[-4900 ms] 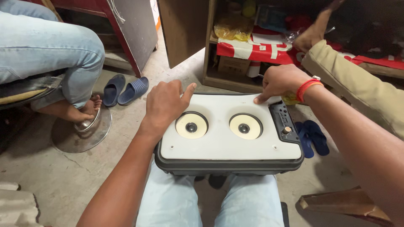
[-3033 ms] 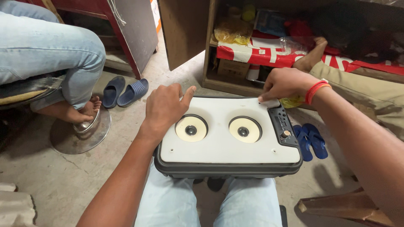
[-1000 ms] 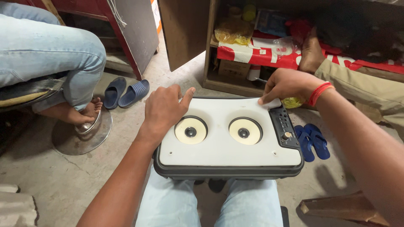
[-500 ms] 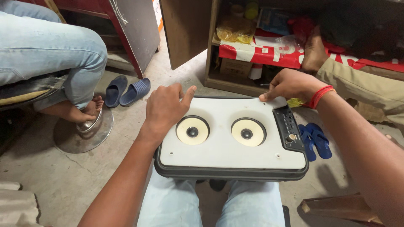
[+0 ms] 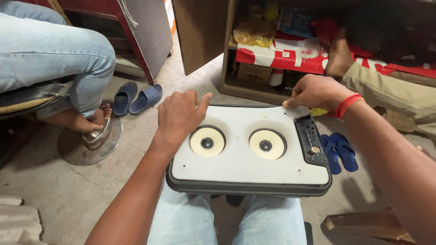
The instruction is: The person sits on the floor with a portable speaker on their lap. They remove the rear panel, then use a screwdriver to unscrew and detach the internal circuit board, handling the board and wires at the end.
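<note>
A white-faced speaker box (image 5: 249, 169) with a dark rim lies flat across my knees. It has two round cream speaker cones (image 5: 207, 141) side by side and a black control strip (image 5: 311, 144) at its right end. My left hand (image 5: 179, 114) rests palm down on the box's far left corner, fingers together and thumb out. My right hand (image 5: 314, 92), with a red band on the wrist, pinches at the far right edge of the box; what its fingertips hold is too small to tell.
A seated person's leg (image 5: 54, 59) and bare foot rest on a round metal stool base (image 5: 91, 140) at the left. Blue slippers (image 5: 136, 97) lie on the floor, another pair (image 5: 338, 152) to the right. Another person's hand (image 5: 338, 56) reaches into a wooden shelf of packets (image 5: 272, 45).
The box and both my hands stay nearly where they were. The other person's hand has moved from high on the shelf down to the red packets.
</note>
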`<state>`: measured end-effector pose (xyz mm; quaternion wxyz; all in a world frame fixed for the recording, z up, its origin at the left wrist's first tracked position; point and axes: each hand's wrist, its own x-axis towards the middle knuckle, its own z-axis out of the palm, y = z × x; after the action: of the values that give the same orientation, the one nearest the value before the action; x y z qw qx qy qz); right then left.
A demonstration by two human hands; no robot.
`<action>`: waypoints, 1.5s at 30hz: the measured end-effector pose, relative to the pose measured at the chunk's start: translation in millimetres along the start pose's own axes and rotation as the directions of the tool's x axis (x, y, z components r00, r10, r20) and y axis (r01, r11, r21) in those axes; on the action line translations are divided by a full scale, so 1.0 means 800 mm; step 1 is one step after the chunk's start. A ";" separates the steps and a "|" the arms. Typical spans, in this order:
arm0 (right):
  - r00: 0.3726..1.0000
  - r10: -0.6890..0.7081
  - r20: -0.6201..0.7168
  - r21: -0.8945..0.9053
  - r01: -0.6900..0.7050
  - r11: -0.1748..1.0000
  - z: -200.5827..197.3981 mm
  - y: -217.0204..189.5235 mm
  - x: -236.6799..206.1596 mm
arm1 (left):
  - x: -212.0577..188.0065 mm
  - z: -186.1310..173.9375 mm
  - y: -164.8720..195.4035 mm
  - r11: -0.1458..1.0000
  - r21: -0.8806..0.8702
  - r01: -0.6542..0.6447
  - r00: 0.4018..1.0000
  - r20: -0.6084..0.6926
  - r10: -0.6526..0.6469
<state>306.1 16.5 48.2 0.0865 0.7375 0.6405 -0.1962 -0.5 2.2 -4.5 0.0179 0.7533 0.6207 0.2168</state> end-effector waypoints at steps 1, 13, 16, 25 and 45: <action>1.000 0.007 0.006 0.031 -0.007 0.999 0.002 0.002 -0.002 | -0.002 0.000 0.000 1.000 -0.003 -0.001 1.000 0.004 0.001; 0.970 -0.236 -0.053 0.040 0.238 0.970 0.011 0.014 -0.002 | 0.001 0.002 0.001 0.999 -0.049 -0.013 0.999 0.044 0.015; 0.974 -0.227 0.000 0.069 0.226 0.972 0.005 0.008 -0.002 | 0.002 0.002 -0.001 0.999 -0.051 -0.009 0.999 0.044 0.012; 0.989 -0.096 0.111 0.187 0.074 0.980 0.000 0.007 -0.002 | 0.004 0.004 0.000 0.999 0.004 -0.044 0.999 0.013 0.044; 0.988 -0.153 0.031 0.340 0.134 0.931 0.008 0.016 -0.005 | 0.000 0.006 -0.001 0.997 0.020 -0.068 0.997 0.019 0.068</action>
<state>316.9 8.3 42.2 -0.0372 0.6866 0.6468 -0.3298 0.1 3.6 -8.9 0.0084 0.7762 0.5966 0.2039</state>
